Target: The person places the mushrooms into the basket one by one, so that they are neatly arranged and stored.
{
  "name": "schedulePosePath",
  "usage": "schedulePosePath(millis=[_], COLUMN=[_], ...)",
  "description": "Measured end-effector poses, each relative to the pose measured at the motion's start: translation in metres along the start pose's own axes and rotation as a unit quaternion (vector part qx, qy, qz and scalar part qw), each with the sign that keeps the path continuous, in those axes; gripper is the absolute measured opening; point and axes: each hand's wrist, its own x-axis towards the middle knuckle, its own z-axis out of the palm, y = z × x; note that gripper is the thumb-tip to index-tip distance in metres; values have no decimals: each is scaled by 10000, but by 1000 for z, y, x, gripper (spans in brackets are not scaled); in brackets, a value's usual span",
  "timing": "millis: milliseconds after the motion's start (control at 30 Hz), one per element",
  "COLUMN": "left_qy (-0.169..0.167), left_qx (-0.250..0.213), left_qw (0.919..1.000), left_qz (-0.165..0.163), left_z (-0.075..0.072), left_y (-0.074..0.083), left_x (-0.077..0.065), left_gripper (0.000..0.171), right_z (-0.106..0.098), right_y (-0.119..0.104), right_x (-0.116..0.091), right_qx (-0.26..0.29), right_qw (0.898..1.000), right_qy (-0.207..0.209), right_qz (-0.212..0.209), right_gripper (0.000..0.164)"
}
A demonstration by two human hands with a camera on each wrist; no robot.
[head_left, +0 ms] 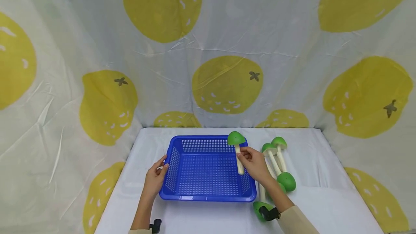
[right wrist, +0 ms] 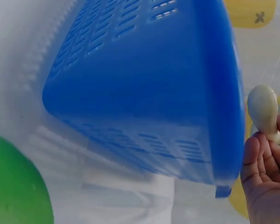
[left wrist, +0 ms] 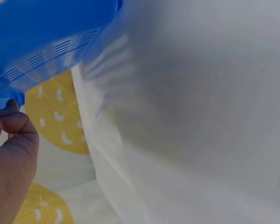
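Note:
A blue plastic basket [head_left: 208, 198] with slotted walls stands on the white-covered table, and nothing lies on its bottom. My left hand [head_left: 155, 178] grips the basket's left rim, thumb and fingers pinching the edge in the left wrist view [left wrist: 16, 140]. In my right hand [head_left: 255, 163] a toy mushroom [head_left: 236, 138] with a green cap and pale stem is pinched by its stem. It is held upright over the basket's right side, cap at the top. The right wrist view shows the stem's rounded end [right wrist: 262, 107] between thumb and fingers, beside the basket's rim.
Several more green-capped mushrooms [head_left: 286, 181] lie in a loose pile right of the basket, partly under my right forearm. Behind and at both sides hangs a white cloth [head_left: 279, 89] printed with yellow lemons. Dark wrist straps show on both arms.

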Motion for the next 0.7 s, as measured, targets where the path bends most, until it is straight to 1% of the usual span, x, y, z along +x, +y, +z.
schedulePosePath(millis=[133, 300, 500, 700], left_qy=[-35, -25, 11, -62], left_qx=[69, 90, 84, 33], left_qw=[10000, 9999, 9999, 10000], left_qz=[8, -63, -132, -51], left_z=[0, 0, 0, 0], left_y=[0, -1, -3, -4], left_x=[1, 0, 0, 1], left_gripper=[45, 45, 45, 45], right_z=[8, 18, 33, 46], right_y=[-3, -8, -12, -15], right_x=[0, 0, 1, 2], right_qx=[30, 148, 330, 410], right_qw=[10000, 9996, 9989, 9988], right_qy=[-46, -127, -270, -241], right_qz=[71, 198, 182, 122], right_gripper=[27, 26, 25, 24])
